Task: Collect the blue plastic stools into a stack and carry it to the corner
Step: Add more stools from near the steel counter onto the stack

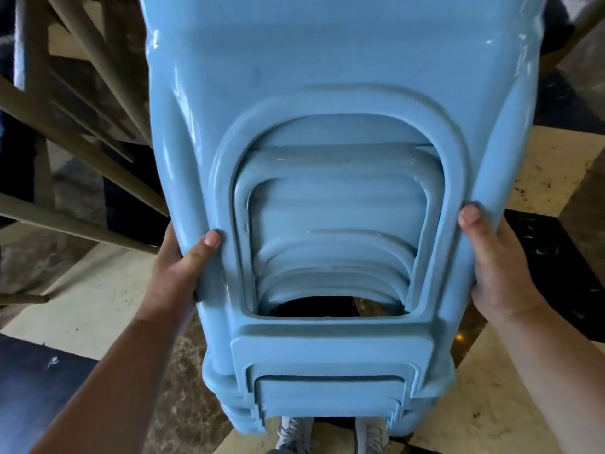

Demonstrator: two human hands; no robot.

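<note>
A stack of several nested blue plastic stools (pixel 330 86) fills the middle of the head view, tilted and lifted off the floor. Through the arched side opening I see the inner stools' rims layered one inside another. My left hand (pixel 183 267) grips the stack's left leg edge, thumb on the front face. On the opposite leg edge my right hand (pixel 491 263) holds on, thumb tip on the front. The fingers of both hands are hidden behind the plastic. The seat tops are out of view.
Grey-brown metal furniture legs and bars (pixel 82 126) crowd the left side. The floor (pixel 98 306) is patterned stone in cream, brown and black tiles. My grey shoes (pixel 294 434) show just under the stack's lower edge.
</note>
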